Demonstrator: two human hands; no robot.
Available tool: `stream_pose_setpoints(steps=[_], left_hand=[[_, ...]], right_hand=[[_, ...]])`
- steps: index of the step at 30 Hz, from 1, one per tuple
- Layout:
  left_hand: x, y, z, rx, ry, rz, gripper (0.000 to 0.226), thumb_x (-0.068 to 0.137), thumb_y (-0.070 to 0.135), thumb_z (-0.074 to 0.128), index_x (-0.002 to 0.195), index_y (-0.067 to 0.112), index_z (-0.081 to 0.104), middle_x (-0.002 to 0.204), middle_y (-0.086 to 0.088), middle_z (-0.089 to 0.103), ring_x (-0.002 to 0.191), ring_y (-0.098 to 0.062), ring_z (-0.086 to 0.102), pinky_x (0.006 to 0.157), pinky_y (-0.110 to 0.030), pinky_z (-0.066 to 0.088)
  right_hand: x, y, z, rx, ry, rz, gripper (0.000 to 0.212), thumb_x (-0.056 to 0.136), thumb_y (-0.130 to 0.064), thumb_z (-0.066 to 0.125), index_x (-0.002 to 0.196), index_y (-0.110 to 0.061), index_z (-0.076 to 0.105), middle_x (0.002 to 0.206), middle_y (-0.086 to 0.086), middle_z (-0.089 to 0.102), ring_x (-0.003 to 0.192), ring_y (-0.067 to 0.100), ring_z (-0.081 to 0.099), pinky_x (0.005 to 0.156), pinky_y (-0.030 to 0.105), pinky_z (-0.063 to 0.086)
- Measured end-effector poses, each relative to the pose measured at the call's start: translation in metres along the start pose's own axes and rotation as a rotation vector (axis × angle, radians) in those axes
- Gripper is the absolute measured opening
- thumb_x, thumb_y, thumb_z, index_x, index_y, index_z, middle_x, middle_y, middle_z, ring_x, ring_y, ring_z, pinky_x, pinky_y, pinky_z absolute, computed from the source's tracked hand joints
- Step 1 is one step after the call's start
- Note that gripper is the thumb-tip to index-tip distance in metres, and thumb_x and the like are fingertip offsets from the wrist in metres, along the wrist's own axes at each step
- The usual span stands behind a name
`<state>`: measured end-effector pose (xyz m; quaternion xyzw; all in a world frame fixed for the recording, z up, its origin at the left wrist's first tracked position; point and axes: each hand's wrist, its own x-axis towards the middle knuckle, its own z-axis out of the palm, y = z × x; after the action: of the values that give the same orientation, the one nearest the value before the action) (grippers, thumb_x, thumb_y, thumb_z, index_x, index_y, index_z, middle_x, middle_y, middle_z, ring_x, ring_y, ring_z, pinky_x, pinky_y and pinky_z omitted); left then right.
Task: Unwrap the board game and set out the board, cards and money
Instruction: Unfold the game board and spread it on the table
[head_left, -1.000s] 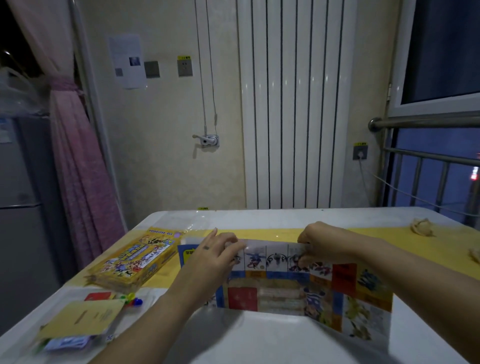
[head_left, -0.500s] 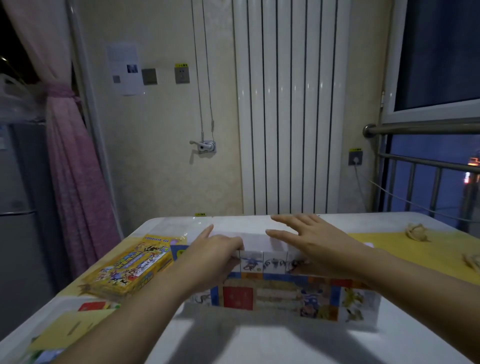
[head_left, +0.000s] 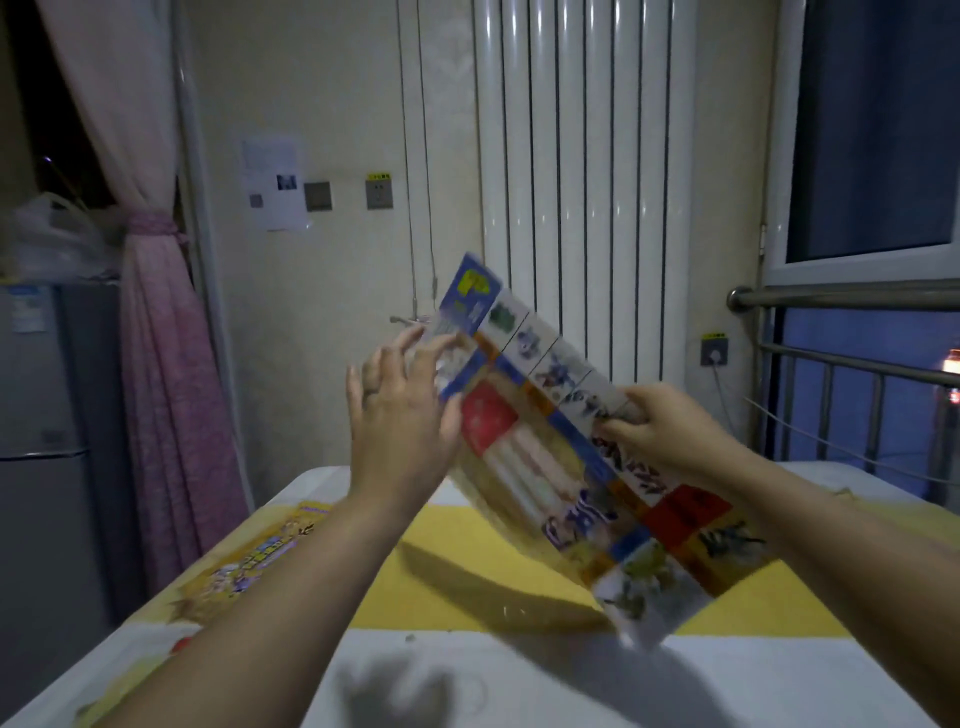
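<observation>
Board: folded game board (head_left: 545, 467), now off the table (head_left: 519, 675) and tilted in the air above the yellow strip (head_left: 415, 582); half a second ago it lay flat under both hands.
Right hand: right hand (head_left: 670, 431) pinches the board's upper edge, thumb on the printed face, and carries it.
Left hand: left hand (head_left: 400, 415) has straight, spread fingers at the board's left edge and grips nothing; I cannot tell whether it touches.
Box: yellow game box (head_left: 260, 566) lies at the table's left, well apart from the board.
Cards, money: I see none in this view.
Reading: I judge the lift a step toward unfolding; the board is not yet laid out.
</observation>
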<state>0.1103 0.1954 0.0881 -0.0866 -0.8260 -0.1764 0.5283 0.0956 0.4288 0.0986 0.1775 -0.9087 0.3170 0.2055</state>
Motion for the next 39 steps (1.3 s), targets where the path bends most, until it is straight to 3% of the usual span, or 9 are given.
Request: stream_pose_setpoints(steps=[6, 9, 14, 19, 22, 25, 30, 35, 39], left_hand=[[-0.048, 0.024, 0.016, -0.614, -0.561, -0.965, 0.069, 0.088, 0.042, 0.061, 0.146, 0.021, 0.029, 0.146, -0.012, 0.030, 0.127, -0.034, 0.039, 0.104, -0.042, 0.033], [-0.074, 0.040, 0.020, -1.118, -0.944, -1.407, 0.050, 0.082, 0.060, 0.056, 0.091, 0.012, 0.068, 0.104, -0.009, 0.066, 0.088, -0.029, 0.059, 0.084, -0.044, 0.045], [-0.106, 0.034, 0.066, -1.429, -0.641, -1.522, 0.045, 0.089, 0.047, 0.056, 0.105, 0.008, 0.070, 0.101, -0.014, 0.072, 0.096, -0.030, 0.065, 0.087, -0.043, 0.050], [-0.117, 0.013, 0.084, -1.292, -0.391, -1.369, 0.031, 0.090, 0.005, 0.060, 0.118, 0.010, 0.050, 0.096, -0.017, 0.065, 0.073, -0.022, 0.063, 0.048, -0.024, 0.054], [-0.125, -0.002, 0.081, -0.959, -0.470, -1.149, 0.037, 0.089, 0.000, 0.060, 0.123, 0.009, 0.049, 0.109, -0.011, 0.056, 0.070, -0.012, 0.055, 0.040, -0.012, 0.045], [-0.134, -0.035, 0.082, -0.648, -0.688, -0.874, 0.046, 0.089, 0.011, 0.063, 0.132, 0.012, 0.047, 0.120, -0.004, 0.051, 0.085, -0.012, 0.055, 0.051, -0.004, 0.041], [-0.138, -0.073, 0.081, -0.603, -1.019, -0.779, 0.038, 0.084, 0.020, 0.072, 0.118, 0.022, 0.057, 0.129, -0.003, 0.056, 0.104, -0.018, 0.064, 0.094, -0.035, 0.050], [-0.131, -0.074, 0.082, -0.668, -1.223, -0.839, 0.043, 0.085, 0.011, 0.070, 0.124, 0.010, 0.053, 0.114, -0.004, 0.062, 0.089, -0.022, 0.070, 0.074, -0.028, 0.057], [-0.131, -0.059, 0.093, -0.320, -0.938, -0.680, 0.042, 0.085, 0.013, 0.070, 0.123, 0.009, 0.055, 0.126, -0.007, 0.052, 0.087, -0.017, 0.059, 0.060, -0.010, 0.045]], right_hand=[[0.007, 0.019, 0.011, 0.435, 0.371, 0.233, 0.022, 0.090, -0.025, 0.063, 0.091, -0.004, 0.063, 0.080, 0.011, 0.063, 0.074, 0.026, 0.060, 0.069, 0.045, 0.051], [-0.002, 0.026, 0.024, 0.633, 0.425, 0.362, 0.011, 0.092, -0.021, 0.060, 0.094, -0.011, 0.063, 0.089, 0.018, 0.069, 0.078, 0.034, 0.067, 0.073, 0.048, 0.055], [-0.025, 0.049, 0.049, 0.698, 0.448, 0.546, 0.009, 0.093, -0.020, 0.058, 0.097, -0.012, 0.061, 0.087, 0.011, 0.067, 0.075, 0.028, 0.064, 0.079, 0.047, 0.054], [-0.040, 0.080, 0.064, 0.847, 0.381, 0.707, 0.040, 0.089, -0.002, 0.057, 0.128, 0.001, 0.049, 0.101, 0.018, 0.062, 0.083, 0.030, 0.061, 0.081, 0.045, 0.050], [-0.044, 0.101, 0.061, 0.746, 0.473, 0.785, 0.078, 0.087, -0.015, 0.065, 0.149, -0.007, 0.017, 0.144, 0.018, 0.038, 0.123, 0.037, 0.046, 0.098, 0.044, 0.042], [-0.052, 0.115, 0.052, 0.363, 0.530, 0.794, 0.075, 0.087, -0.022, 0.066, 0.148, -0.010, 0.023, 0.150, 0.017, 0.031, 0.134, 0.035, 0.033, 0.104, 0.040, 0.031], [-0.067, 0.112, 0.067, 0.142, -0.134, 0.439, 0.052, 0.089, -0.020, 0.065, 0.137, -0.015, 0.046, 0.137, 0.008, 0.049, 0.092, 0.017, 0.058, 0.068, 0.022, 0.049], [-0.079, 0.106, 0.106, -0.392, -0.612, 0.071, 0.065, 0.088, -0.052, 0.055, 0.145, -0.028, 0.033, 0.150, 0.003, 0.036, 0.135, 0.023, 0.032, 0.109, 0.035, 0.028], [-0.088, 0.112, 0.125, -0.491, -0.782, 0.123, 0.070, 0.085, -0.068, 0.045, 0.145, -0.037, 0.025, 0.155, 0.003, 0.019, 0.143, 0.031, 0.011, 0.113, 0.053, 0.017]])
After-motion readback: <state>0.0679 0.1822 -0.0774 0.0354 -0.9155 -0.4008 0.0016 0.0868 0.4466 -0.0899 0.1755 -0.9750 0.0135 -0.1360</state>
